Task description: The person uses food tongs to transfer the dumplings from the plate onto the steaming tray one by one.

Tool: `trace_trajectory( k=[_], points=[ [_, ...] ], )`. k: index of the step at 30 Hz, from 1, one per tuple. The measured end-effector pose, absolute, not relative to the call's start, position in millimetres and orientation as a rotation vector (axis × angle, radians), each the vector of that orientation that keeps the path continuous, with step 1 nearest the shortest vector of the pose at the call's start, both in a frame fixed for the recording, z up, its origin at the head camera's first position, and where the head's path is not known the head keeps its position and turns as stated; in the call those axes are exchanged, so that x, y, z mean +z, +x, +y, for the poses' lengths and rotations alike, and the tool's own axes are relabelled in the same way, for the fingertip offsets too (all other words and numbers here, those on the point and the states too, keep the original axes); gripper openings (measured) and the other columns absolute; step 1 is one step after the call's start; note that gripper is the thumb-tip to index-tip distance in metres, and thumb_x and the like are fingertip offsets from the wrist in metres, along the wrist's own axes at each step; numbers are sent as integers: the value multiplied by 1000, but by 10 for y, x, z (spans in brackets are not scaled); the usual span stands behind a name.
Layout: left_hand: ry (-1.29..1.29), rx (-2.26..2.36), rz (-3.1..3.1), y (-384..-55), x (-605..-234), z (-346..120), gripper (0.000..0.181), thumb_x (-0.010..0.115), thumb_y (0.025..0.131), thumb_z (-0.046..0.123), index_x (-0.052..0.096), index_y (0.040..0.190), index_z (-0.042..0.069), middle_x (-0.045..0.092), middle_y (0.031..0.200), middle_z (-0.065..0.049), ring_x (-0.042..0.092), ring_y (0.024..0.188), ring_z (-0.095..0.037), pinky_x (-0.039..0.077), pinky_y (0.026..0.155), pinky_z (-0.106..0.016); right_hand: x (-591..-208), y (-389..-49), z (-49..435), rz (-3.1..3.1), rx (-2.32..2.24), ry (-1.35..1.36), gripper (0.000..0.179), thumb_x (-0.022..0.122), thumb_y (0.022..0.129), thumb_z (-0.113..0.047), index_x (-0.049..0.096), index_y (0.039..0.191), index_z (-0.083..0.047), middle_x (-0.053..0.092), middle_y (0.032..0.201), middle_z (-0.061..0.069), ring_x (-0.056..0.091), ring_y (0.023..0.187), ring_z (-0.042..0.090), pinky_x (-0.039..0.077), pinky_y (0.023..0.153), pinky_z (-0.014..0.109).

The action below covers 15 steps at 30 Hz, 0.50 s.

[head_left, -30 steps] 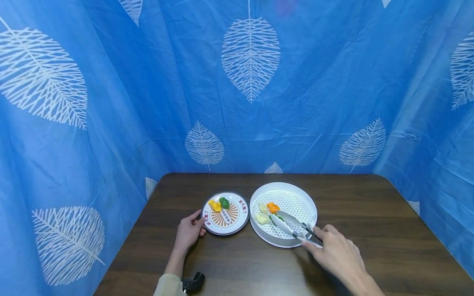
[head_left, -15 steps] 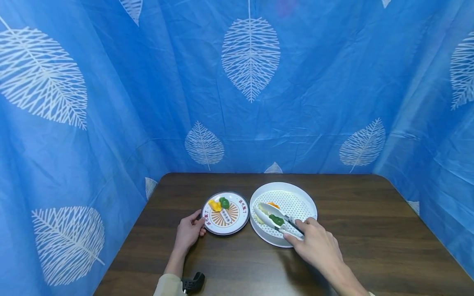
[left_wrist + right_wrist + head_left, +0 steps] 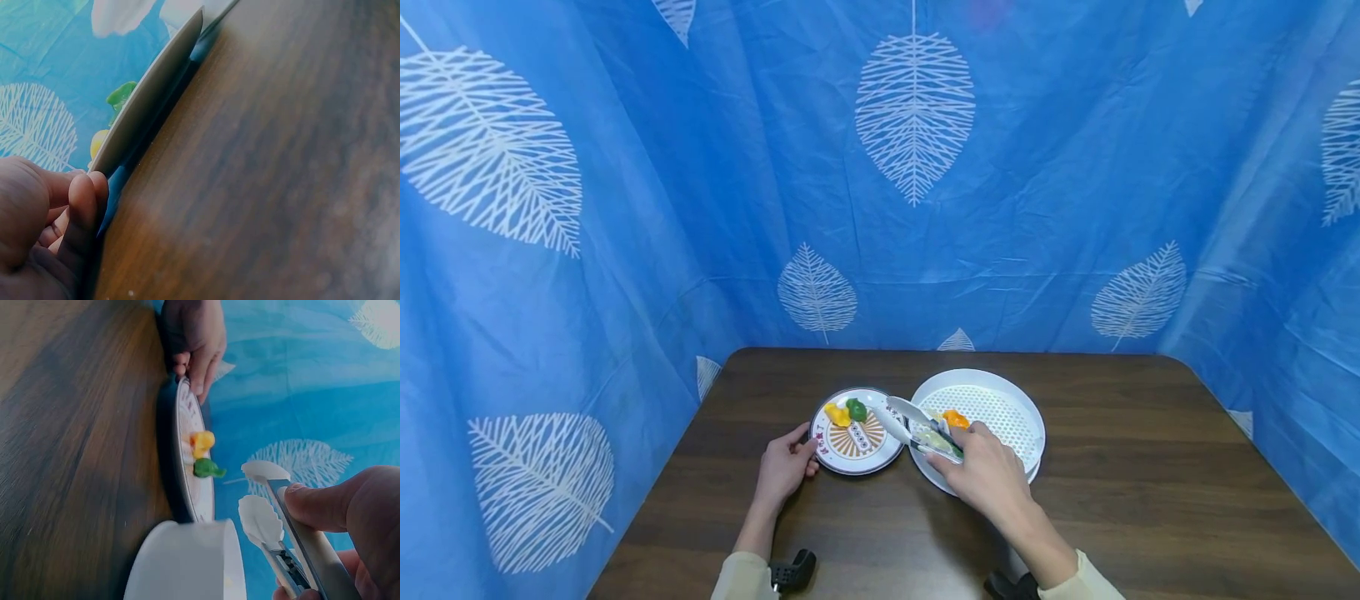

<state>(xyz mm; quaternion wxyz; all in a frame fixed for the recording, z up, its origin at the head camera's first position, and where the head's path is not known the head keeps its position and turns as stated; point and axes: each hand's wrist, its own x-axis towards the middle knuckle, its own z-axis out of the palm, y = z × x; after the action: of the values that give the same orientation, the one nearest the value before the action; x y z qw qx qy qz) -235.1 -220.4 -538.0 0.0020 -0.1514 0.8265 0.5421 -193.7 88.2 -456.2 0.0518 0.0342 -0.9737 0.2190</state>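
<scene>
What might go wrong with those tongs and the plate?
The right hand holds the tongs pointing toward the plate, so they might nudge the green piece.
The left hand pinches the plate's rim; a tug might make the yellow piece slide.
The white tray sits close beside the plate, so they might knock together.

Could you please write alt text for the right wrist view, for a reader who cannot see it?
A right hand grips tongs, their tips apart, near a white pan. Beyond, a left hand pinches the rim of a plate bearing a yellow piece and a green piece. A wooden table and blue leaf-patterned curtain fill the background.
</scene>
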Motion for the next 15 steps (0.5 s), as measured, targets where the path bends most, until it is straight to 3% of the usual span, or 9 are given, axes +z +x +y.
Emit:
trace_trajectory(
  k=[15],
  points=[
    [-476, 1689, 2606, -2351, -5363, -2201, 52, 64, 103, 21, 51, 151, 6, 61, 76, -6, 66, 62, -15, 57, 57, -24, -4652, -2200, 455, -3032, 624, 167, 51, 78, 84, -54, 76, 114, -12, 56, 88, 6, 50, 71, 21, 42, 58, 36]
  ],
)
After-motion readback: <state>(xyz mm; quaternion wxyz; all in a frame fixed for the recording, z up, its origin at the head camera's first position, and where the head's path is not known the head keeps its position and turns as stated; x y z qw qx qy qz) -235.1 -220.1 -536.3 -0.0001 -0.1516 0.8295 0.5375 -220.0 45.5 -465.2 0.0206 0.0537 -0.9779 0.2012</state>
